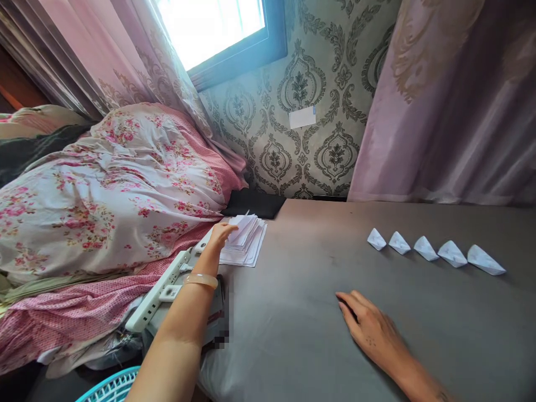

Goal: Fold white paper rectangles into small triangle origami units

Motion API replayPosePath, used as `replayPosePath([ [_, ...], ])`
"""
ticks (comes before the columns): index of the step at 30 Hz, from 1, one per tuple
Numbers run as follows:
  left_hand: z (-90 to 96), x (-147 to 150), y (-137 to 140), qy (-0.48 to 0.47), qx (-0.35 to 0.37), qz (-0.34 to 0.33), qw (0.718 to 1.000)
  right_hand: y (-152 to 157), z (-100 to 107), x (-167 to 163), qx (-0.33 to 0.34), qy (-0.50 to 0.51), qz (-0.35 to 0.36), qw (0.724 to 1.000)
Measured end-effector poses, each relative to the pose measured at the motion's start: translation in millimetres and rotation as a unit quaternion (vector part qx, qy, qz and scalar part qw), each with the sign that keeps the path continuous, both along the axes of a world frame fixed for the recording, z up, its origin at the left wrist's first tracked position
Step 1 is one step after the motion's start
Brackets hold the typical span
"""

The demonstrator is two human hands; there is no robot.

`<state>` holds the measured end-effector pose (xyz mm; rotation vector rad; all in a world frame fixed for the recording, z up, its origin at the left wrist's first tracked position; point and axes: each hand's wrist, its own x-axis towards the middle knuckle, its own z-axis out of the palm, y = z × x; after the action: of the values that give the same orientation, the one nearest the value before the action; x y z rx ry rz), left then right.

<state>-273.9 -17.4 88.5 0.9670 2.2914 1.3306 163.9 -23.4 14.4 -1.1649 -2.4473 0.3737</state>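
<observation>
My left hand (221,233) reaches out to a stack of white paper (251,245) at the back left of the grey-covered surface (288,312). Its thumb and fingers close on the edge of a top sheet, and a corner sticks up from the pile. A pale bangle (201,280) circles the left wrist. My right hand (368,321) lies on the grey cover with fingers stretched out and holds nothing. Beyond it, several folded white paper pieces (426,249) stand in a slanting row on the right.
A dark folded item (255,203) lies behind the stack. Left of my arm are a white power strip (157,293) with plugs and a floral bedspread (96,184). A blue basket (111,385) sits below. Patterned wallpaper (301,84) and a pink curtain (389,139) close off the back.
</observation>
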Motion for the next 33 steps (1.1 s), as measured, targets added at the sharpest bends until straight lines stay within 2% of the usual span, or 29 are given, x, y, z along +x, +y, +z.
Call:
replayPosePath([
  [4, 4.1, 7.4, 0.5, 0.026, -0.014, 0.040, 0.999, -0.1, 1.0, 0.2, -0.007, -0.001, 0.003, 1.000],
  [8, 13.3, 13.8, -2.1, 0.074, 0.002, 0.108, 0.991, 0.0, 1.3, -0.4, -0.023, -0.006, 0.006, 1.000],
  [12, 33.8, 26.8, -6.2, 0.138, 0.068, 0.186, 0.970, -0.9, 4.4, -1.7, -0.026, -0.002, 0.006, 1.000],
  [15, 45.9, 54.2, -4.1, 0.147, 0.135, 0.178, 0.964, -4.1, 10.0, -2.1, -0.029, 0.007, 0.005, 1.000],
  [16, 47.9, 67.8, -2.2, 0.134, 0.163, 0.156, 0.965, -5.5, 12.1, -2.0, -0.030, 0.007, 0.007, 0.999],
  [18, 48.0, 100.4, 1.8, -0.007, 0.281, 0.084, 0.956, -8.5, 16.0, -1.2, -0.035, 0.008, 0.004, 0.999],
  [20, 42.4, 137.9, 4.5, -0.172, 0.320, -0.015, 0.932, -11.2, 18.9, 0.4, -0.039, 0.010, -0.005, 0.999],
  [21, 37.3, 157.0, 4.9, -0.242, 0.320, -0.041, 0.915, -12.2, 19.9, 1.5, -0.046, 0.010, -0.010, 0.999],
  [23, 22.5, 193.3, 3.4, -0.348, 0.275, -0.073, 0.893, -13.1, 21.1, 4.6, -0.051, 0.004, -0.030, 0.998],
  [25, 3.0, 223.7, -0.6, -0.405, 0.192, -0.085, 0.890, -12.4, 21.2, 8.4, -0.049, -0.007, -0.066, 0.997],
  [29, -36.0, 258.4, -11.4, -0.406, 0.068, -0.120, 0.903, -7.1, 18.2, 16.3, -0.043, -0.014, -0.153, 0.987],
  [31, -48.3, 263.9, -15.7, -0.394, 0.025, -0.163, 0.904, -4.2, 16.3, 19.3, -0.030, -0.003, -0.176, 0.984],
  [33, -54.1, 265.0, -19.0, -0.380, -0.005, -0.182, 0.907, -1.8, 15.3, 21.1, -0.008, 0.016, -0.168, 0.986],
])
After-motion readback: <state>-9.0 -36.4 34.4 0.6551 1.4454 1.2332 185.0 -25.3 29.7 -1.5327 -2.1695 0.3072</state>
